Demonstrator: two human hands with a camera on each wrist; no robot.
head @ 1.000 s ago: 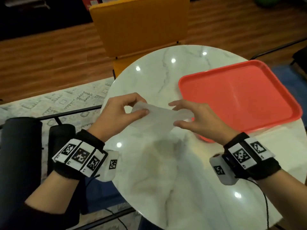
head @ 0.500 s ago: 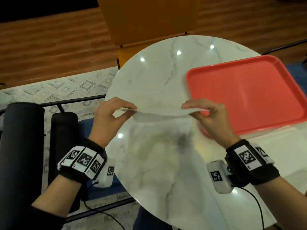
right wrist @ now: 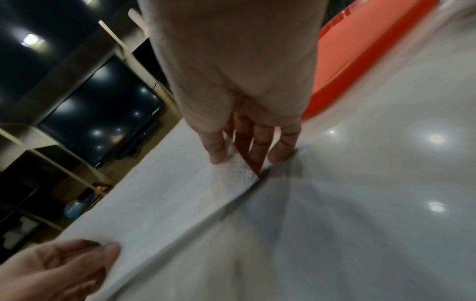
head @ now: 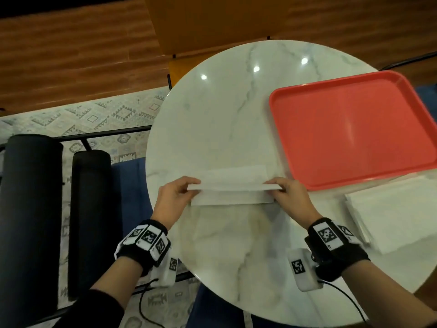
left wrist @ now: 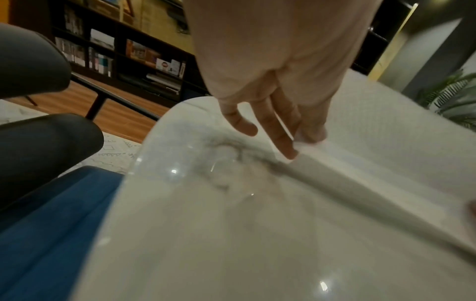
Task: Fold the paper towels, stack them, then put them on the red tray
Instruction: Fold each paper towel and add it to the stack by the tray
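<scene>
A white paper towel (head: pixel 233 188) lies across the near middle of the round marble table (head: pixel 224 110), partly folded over itself. My left hand (head: pixel 176 197) pinches its raised edge at the left end; my right hand (head: pixel 289 196) pinches the same edge at the right end. In the right wrist view the thumb and fingers (right wrist: pixel 280 154) clamp the towel (right wrist: pixel 159 195) corner. In the left wrist view my fingers (left wrist: pixel 285 142) rest at the towel (left wrist: pixel 386 142) edge. The red tray (head: pixel 350 129) sits bare at the right.
A stack of white paper towels (head: pixel 392 211) lies at the table's right edge, below the tray. An orange chair (head: pixel 212 22) stands behind the table. Black padded rolls (head: pixel 33 209) and a patterned rug lie to the left.
Both hands have drawn apart and lowered, pulling the towel flat and long. It has gone from a crumpled, held-up sheet to a half-folded strip lying on the table.
</scene>
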